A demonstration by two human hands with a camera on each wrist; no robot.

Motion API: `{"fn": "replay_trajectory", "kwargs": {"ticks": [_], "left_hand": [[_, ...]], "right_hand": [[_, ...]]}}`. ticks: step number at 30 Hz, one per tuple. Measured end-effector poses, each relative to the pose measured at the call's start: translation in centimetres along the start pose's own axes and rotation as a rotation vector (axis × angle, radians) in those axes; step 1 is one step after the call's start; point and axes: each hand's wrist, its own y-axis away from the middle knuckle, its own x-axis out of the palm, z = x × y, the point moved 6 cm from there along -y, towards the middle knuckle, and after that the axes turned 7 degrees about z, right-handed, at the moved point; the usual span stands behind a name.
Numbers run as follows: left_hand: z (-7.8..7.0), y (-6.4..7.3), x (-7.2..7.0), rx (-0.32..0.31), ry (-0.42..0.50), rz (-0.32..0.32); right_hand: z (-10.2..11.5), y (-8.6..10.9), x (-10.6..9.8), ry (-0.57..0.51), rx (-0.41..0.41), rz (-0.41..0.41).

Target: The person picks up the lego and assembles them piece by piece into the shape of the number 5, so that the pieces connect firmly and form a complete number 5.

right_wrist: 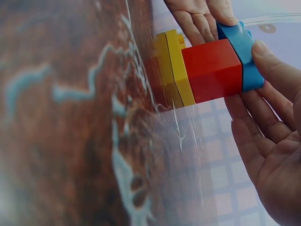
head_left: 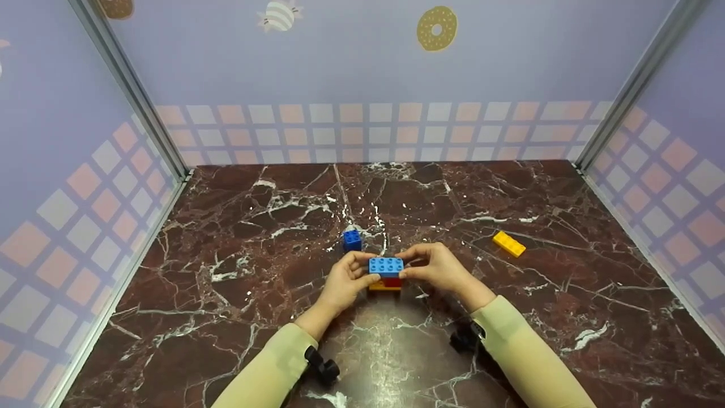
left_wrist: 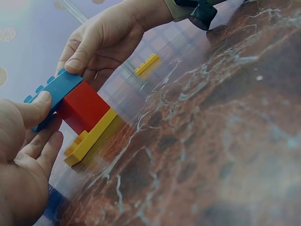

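A light blue toy building brick (head_left: 386, 266) with studs on top is pinched at its two ends, by my left hand (head_left: 344, 284) and my right hand (head_left: 440, 268). It lies over a red brick (right_wrist: 211, 70), its left end jutting out past the red side. Under the red brick is a flat yellow brick (left_wrist: 96, 136), low on the table, with bare studs at its left end. In both wrist views, thumbs press the near side of the light blue brick while other fingers are behind or beneath it.
Just beyond my left hand stands a dark blue brick (head_left: 352, 241). Farther right lies a second flat yellow brick (head_left: 509, 243). The dark red marbled table (head_left: 238, 328) is bounded by patterned walls (head_left: 362, 62) at the back and both sides.
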Motion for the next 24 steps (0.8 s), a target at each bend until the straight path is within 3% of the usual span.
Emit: {"fn": "replay_trajectory", "kwargs": {"ticks": [24], "left_hand": [[0.04,-0.12,-0.19,0.012,-0.036,-0.006]], "right_hand": [[0.26,0.08,-0.01,0.042,-0.008,0.003]]}}
